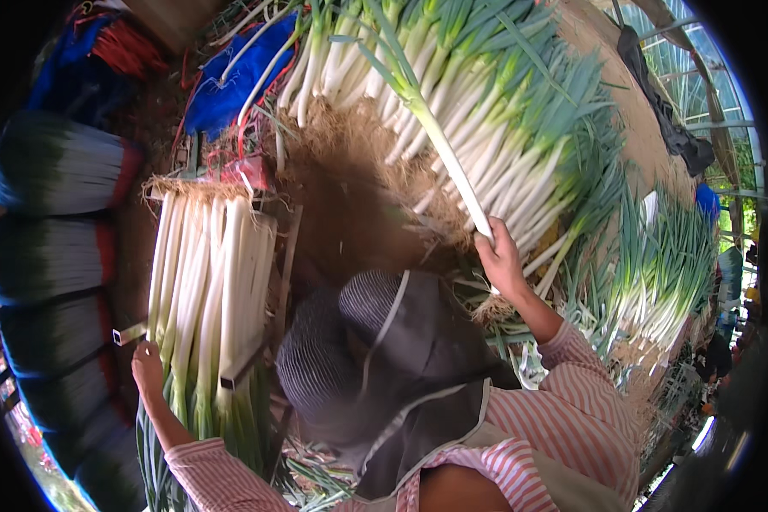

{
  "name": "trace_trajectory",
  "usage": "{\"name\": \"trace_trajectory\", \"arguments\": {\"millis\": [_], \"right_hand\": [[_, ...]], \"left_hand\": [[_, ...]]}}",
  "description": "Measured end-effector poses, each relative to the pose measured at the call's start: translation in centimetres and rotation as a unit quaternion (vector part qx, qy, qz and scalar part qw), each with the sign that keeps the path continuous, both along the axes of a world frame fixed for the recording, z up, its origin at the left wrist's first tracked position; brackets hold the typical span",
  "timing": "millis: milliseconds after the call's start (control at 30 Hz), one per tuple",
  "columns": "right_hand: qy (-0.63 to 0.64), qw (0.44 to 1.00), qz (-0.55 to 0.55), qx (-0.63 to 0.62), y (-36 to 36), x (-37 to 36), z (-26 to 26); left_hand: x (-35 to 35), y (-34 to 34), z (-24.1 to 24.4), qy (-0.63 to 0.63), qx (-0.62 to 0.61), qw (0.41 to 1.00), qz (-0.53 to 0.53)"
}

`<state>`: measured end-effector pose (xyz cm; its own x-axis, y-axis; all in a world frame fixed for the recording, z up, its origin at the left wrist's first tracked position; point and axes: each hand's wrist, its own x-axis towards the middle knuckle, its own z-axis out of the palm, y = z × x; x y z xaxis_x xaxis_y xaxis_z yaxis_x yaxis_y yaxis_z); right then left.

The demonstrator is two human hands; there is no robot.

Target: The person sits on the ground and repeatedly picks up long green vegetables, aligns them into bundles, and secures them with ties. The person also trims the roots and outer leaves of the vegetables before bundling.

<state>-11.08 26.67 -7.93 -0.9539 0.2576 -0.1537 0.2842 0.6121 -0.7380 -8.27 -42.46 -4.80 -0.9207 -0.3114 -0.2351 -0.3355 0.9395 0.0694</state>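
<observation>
My right hand (500,257) grips one long Welsh onion (447,153) by its white stem near the root end. Its roots hang below my fist, and its green leaves point up and away over the pile. On the left, my left hand (147,368) is at the outer side of a row of Welsh onions (195,269), just below the end of a square metal tube (129,334). Its fingers are partly hidden. The row lies in a metal rack (243,365), roots at the far end, leaves towards me.
A large heap of Welsh onions (486,121) curves ahead and right, roots facing inward. Another pile (662,275) lies farther right. Wrapped bundles (57,256) are stacked along the left. Blue netting (237,77) lies beyond the rack. My covered knees (371,307) are between rack and heap.
</observation>
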Motion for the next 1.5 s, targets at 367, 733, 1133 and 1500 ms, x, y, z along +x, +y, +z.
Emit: {"name": "trace_trajectory", "arguments": {"millis": [367, 733, 1133, 1500], "right_hand": [[0.07, 0.991, 0.101, -0.047, 1.9, 14.0, 5.7], [0.029, 0.984, 0.175, -0.001, 4.0, 16.6, 5.2], [0.19, 0.966, 0.164, 0.067, 1.7, 15.2, 2.4], [0.178, 0.975, 0.128, 0.036, 1.2, 14.5, 3.0]], "left_hand": [[-4.0, 41.4, 7.3, 0.038, 0.66, 0.75, 0.011], [-4.2, 50.4, 5.8, 0.15, 0.845, 0.5, 0.117], [-5.0, 51.1, 4.8, 0.258, 0.739, 0.61, 0.122], [-4.6, 52.3, 3.8, 0.288, 0.739, 0.599, 0.113]]}}
